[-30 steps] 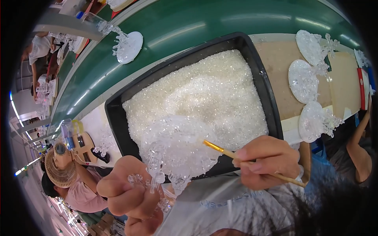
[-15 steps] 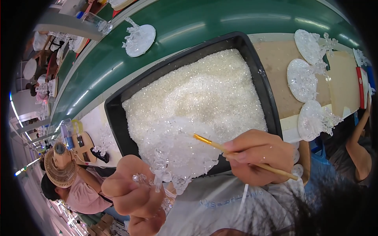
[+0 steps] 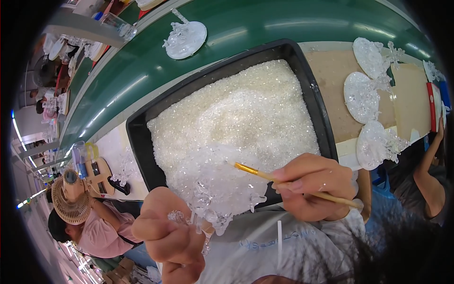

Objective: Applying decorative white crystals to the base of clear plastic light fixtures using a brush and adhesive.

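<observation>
My left hand (image 3: 172, 232) is closed on part of a clear plastic ornament (image 3: 220, 196), which has a frosted round base and lumpy transparent figures on its near side. It hangs over the near edge of a black tray (image 3: 326, 128) full of glittering white granules (image 3: 246, 104). In my right hand (image 3: 317, 187) is a thin wooden paintbrush (image 3: 265, 175), gripped like a pen. The brush's tip is over the frosted base; whether it touches I cannot tell. Fingers and figures hide where the left hand grips.
A green conveyor belt (image 3: 302, 28) runs behind the tray, carrying another round-based ornament (image 3: 186, 40). Several more ornaments (image 3: 362, 98) stand on a brown board at the right. On the left are a beige fan (image 3: 72, 198) and a person in pink (image 3: 104, 232). Another person's arm (image 3: 430, 165) is far right.
My left hand has shifted slightly right, and the ornament in it has tilted. The right hand barely moved, still with the brush. On the belt, the ornament has travelled right and away.
</observation>
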Demonstrator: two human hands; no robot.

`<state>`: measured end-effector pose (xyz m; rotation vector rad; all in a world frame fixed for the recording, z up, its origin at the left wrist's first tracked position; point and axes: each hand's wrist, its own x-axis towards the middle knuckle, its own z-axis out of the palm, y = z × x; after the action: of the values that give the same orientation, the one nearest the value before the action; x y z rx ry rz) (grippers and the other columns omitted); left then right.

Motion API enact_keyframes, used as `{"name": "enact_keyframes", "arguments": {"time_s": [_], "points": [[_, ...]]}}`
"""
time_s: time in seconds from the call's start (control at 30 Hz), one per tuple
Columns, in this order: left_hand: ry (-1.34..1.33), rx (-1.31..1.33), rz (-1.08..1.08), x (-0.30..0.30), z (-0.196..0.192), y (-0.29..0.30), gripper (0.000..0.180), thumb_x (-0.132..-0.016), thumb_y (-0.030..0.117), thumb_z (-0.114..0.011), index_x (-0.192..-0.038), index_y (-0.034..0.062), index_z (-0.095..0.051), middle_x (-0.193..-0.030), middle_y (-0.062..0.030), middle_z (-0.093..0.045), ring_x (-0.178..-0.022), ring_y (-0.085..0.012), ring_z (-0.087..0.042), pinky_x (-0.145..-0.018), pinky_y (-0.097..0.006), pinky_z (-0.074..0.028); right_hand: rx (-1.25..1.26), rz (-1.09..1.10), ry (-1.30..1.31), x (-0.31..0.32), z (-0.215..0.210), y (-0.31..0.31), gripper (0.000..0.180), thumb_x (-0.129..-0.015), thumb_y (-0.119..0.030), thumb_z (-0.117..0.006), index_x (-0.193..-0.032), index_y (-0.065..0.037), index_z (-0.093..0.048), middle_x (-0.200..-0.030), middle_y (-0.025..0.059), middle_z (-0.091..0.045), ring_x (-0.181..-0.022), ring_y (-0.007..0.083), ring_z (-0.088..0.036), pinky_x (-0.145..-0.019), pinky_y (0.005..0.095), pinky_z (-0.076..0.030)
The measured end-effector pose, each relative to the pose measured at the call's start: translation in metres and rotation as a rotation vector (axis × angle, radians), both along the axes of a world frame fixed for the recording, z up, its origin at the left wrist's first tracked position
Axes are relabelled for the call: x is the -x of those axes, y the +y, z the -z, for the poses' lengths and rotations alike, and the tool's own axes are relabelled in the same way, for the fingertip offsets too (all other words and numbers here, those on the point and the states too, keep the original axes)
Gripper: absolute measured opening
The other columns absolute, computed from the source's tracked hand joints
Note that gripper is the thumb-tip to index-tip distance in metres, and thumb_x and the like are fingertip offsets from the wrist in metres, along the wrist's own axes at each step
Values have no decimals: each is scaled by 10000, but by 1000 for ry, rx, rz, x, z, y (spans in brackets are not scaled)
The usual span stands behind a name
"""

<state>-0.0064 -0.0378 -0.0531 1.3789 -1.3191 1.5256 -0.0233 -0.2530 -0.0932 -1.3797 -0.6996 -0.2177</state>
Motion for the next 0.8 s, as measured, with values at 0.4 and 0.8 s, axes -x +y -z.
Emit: {"name": "enact_keyframes", "arguments": {"time_s": [0.4,0.8], "points": [[246,-118,-72,33,16,19,209,-746,132,-496,-880,231,-370,-562,82,-522,-630,-111,-365,-694,-318,-271,-27,11,34,7,2,-7,271,-784,110,-682,-1003,18,-553,-944,259,-648,-654,217,-667,-563,300,-580],[448,-154,-51,25,8,22,351,-638,239,-616,-910,246,-394,-607,-7,-569,-616,-191,-394,-656,-425,-244,48,60,-47,0,1,7,237,-716,116,-700,-903,18,-593,-819,237,-668,-628,233,-662,-525,278,-523]]}}
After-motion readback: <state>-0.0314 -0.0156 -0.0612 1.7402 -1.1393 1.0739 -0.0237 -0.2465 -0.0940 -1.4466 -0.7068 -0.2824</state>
